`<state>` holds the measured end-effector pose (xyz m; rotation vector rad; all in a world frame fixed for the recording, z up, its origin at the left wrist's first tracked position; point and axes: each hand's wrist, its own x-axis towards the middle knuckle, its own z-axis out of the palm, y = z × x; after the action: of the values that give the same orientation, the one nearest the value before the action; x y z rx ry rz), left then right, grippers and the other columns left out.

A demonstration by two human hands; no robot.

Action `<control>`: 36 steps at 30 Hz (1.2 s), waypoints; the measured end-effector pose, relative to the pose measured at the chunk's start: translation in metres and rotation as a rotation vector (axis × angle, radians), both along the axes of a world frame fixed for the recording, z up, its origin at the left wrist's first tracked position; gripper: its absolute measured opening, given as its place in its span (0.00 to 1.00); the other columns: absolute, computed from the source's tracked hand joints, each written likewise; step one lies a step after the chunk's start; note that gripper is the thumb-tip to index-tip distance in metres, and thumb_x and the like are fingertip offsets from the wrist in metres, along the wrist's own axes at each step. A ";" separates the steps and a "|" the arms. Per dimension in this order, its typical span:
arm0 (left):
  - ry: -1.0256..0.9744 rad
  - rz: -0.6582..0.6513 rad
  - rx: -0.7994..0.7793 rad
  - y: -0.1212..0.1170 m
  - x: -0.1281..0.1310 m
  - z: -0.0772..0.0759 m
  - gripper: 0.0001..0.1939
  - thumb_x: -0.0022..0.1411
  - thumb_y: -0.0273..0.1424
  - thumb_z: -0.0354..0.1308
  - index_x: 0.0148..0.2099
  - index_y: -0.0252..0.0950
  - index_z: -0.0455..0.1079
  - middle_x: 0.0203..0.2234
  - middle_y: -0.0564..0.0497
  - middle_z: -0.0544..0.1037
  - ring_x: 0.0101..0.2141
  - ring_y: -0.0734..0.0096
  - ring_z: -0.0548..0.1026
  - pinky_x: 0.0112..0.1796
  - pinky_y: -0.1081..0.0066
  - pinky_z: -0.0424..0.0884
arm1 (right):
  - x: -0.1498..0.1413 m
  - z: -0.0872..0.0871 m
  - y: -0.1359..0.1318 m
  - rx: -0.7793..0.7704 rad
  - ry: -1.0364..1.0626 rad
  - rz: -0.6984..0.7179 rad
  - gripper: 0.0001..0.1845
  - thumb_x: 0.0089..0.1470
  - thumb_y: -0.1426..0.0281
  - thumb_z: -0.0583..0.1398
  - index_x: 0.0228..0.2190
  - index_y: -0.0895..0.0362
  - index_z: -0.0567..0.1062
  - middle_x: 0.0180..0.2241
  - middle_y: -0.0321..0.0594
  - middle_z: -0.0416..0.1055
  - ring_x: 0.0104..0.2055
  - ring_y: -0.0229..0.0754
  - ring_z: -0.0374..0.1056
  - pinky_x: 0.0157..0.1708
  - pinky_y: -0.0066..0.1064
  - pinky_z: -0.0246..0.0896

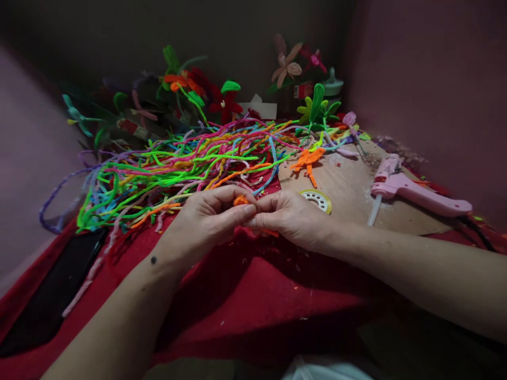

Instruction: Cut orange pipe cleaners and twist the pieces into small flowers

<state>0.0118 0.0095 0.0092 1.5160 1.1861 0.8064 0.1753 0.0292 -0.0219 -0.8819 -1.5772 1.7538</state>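
Observation:
My left hand (216, 214) and my right hand (295, 217) meet at the middle, both with thumb and fingertips pinched together. Between them is a small orange pipe cleaner piece (241, 200), mostly hidden by my fingers. A bit of orange also shows below my right fingertips. Just beyond my hands lies a big tangled heap of coloured pipe cleaners (190, 163). Past my right hand, an orange pipe cleaner shape (309, 158) rests on a cardboard sheet (348, 179), and a roll of tape (322, 199) lies partly behind that hand.
A pink hot glue gun (420, 192) lies on the cardboard at the right. Finished pipe cleaner flowers (225, 103) stand along the back. A dark flat phone-like object (59, 285) lies at the left on the red cloth (245, 295). Walls close in on both sides.

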 end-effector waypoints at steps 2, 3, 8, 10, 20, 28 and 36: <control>0.037 -0.036 0.004 0.000 -0.001 0.002 0.06 0.57 0.33 0.58 0.34 0.35 0.70 0.16 0.60 0.63 0.15 0.86 0.57 0.16 0.83 0.51 | 0.000 0.000 -0.001 -0.022 0.010 0.017 0.08 0.44 0.70 0.61 0.20 0.62 0.70 0.16 0.29 0.57 0.18 0.28 0.48 0.19 0.25 0.42; 0.063 -0.055 0.013 -0.001 -0.002 0.003 0.06 0.58 0.33 0.57 0.34 0.35 0.70 0.16 0.60 0.63 0.15 0.86 0.57 0.16 0.83 0.51 | -0.001 -0.001 -0.001 -0.025 0.009 0.024 0.08 0.45 0.70 0.60 0.20 0.62 0.70 0.16 0.29 0.57 0.19 0.28 0.49 0.19 0.25 0.42; 0.239 -0.100 0.176 -0.002 -0.003 0.006 0.06 0.57 0.30 0.56 0.31 0.33 0.71 0.19 0.57 0.67 0.19 0.84 0.60 0.19 0.82 0.56 | -0.001 -0.003 -0.003 0.012 -0.027 0.020 0.07 0.45 0.71 0.59 0.19 0.61 0.70 0.15 0.28 0.55 0.18 0.29 0.48 0.18 0.25 0.41; 0.222 -0.071 0.173 -0.002 -0.003 0.005 0.05 0.56 0.30 0.58 0.30 0.33 0.71 0.18 0.57 0.67 0.19 0.83 0.61 0.19 0.82 0.56 | 0.000 -0.002 -0.003 0.011 -0.028 0.013 0.09 0.45 0.70 0.59 0.19 0.61 0.69 0.15 0.28 0.55 0.18 0.29 0.48 0.18 0.25 0.41; -0.073 0.160 0.017 0.002 0.001 -0.007 0.08 0.54 0.34 0.60 0.27 0.35 0.70 0.12 0.57 0.66 0.12 0.82 0.60 0.14 0.79 0.55 | 0.002 -0.003 0.002 0.080 -0.015 -0.030 0.11 0.47 0.69 0.57 0.18 0.60 0.70 0.15 0.31 0.58 0.18 0.30 0.49 0.19 0.26 0.43; -0.076 0.141 -0.028 0.002 0.004 -0.004 0.08 0.52 0.33 0.62 0.30 0.34 0.70 0.15 0.59 0.67 0.14 0.84 0.60 0.16 0.81 0.55 | 0.000 -0.007 0.002 0.224 -0.100 -0.096 0.12 0.51 0.69 0.53 0.21 0.61 0.71 0.19 0.34 0.63 0.21 0.31 0.55 0.22 0.25 0.49; 0.000 0.182 -0.014 0.002 0.008 -0.006 0.12 0.54 0.38 0.60 0.28 0.34 0.66 0.12 0.58 0.66 0.13 0.81 0.61 0.15 0.78 0.56 | -0.003 -0.011 0.001 0.379 -0.151 -0.234 0.06 0.50 0.72 0.54 0.30 0.60 0.71 0.24 0.35 0.69 0.25 0.33 0.62 0.25 0.24 0.54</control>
<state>0.0198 0.0112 0.0027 1.4110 1.3406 0.9162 0.1720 0.0302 -0.0330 -0.9778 -1.7470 1.1981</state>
